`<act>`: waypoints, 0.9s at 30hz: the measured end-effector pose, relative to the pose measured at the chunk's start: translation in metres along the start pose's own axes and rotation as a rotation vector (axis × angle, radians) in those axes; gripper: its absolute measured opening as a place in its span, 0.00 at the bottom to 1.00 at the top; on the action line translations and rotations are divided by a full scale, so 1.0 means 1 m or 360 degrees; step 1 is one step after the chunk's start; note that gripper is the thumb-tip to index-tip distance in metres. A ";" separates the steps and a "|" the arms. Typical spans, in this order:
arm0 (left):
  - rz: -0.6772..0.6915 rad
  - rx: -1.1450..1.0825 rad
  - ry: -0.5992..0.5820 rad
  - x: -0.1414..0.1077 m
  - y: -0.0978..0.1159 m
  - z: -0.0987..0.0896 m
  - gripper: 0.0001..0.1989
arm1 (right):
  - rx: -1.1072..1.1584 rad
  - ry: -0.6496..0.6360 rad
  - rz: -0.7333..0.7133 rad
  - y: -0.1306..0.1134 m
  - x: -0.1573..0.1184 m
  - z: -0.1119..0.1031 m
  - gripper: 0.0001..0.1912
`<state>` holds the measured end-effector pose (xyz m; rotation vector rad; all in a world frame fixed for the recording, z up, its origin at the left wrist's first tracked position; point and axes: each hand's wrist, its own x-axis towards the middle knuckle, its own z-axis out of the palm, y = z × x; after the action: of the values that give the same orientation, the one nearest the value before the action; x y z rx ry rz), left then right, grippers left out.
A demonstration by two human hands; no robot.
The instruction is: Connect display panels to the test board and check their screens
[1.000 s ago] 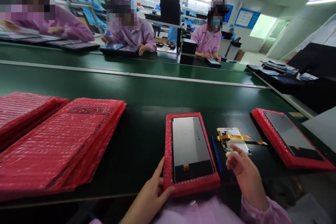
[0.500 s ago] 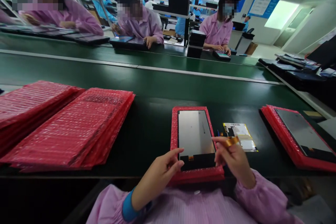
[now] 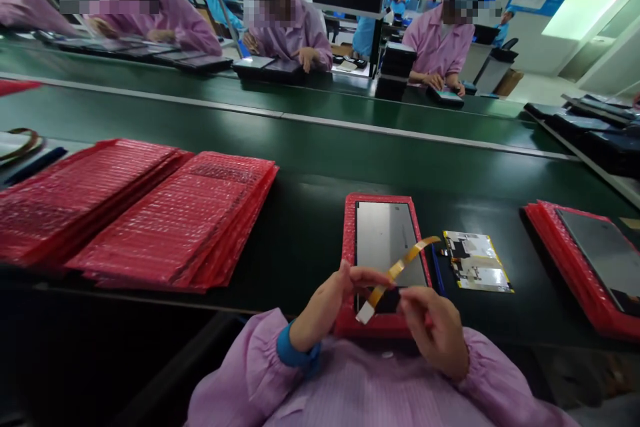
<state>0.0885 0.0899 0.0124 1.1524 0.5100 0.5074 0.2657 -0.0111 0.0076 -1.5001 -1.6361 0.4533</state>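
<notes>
A gold flex cable point(image 3: 411, 256) with a white end slants in front of me, pinched in the fingers of my left hand point(image 3: 330, 300). Close beside it, my right hand point(image 3: 437, 327) has thumb and forefinger pressed together; what sits between them I cannot make out. Below both hands lies a display panel point(image 3: 384, 227), silver back up, on a red bubble-wrap bag point(image 3: 349, 230). The hands cover its lower part. A blue pen-like tool point(image 3: 439, 271) lies right of the panel, next to a flat silver battery with yellow edges point(image 3: 479, 261).
Stacks of red bubble-wrap bags point(image 3: 183, 217) lie to the left. At the right, another display panel point(image 3: 600, 257) rests on a red stack point(image 3: 545, 227). A pale rail point(image 3: 320, 121) crosses the green bench. Co-workers in pink sit opposite, beside a black tray stack point(image 3: 397, 70).
The flex cable has come left from my right hand into my left hand's fingers, over the panel. My hands have drawn together. The whole view has shifted slightly.
</notes>
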 end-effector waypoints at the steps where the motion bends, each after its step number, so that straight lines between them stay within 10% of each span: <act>1: 0.0079 0.0074 0.0013 -0.001 0.001 0.001 0.41 | 0.0069 -0.0010 0.0019 -0.003 0.000 0.001 0.11; 7: 0.0479 0.0706 -0.0134 -0.003 -0.002 0.002 0.35 | 0.0780 -0.0127 0.0520 0.001 0.017 0.014 0.14; 11: 0.0482 0.1604 0.0153 -0.002 -0.019 -0.008 0.35 | 0.0711 0.0038 0.0612 0.026 0.028 0.018 0.15; 14: 0.0412 0.1950 0.0027 -0.001 -0.029 -0.012 0.28 | 0.0670 0.0053 0.0636 0.038 0.029 0.022 0.16; 27: 0.0391 0.1665 0.0011 0.000 -0.033 -0.015 0.12 | 0.0472 -0.0158 0.0475 0.048 0.029 0.020 0.13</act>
<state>0.0831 0.0894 -0.0237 2.2330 0.6653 0.4527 0.2835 0.0323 -0.0299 -1.5158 -1.3493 0.9063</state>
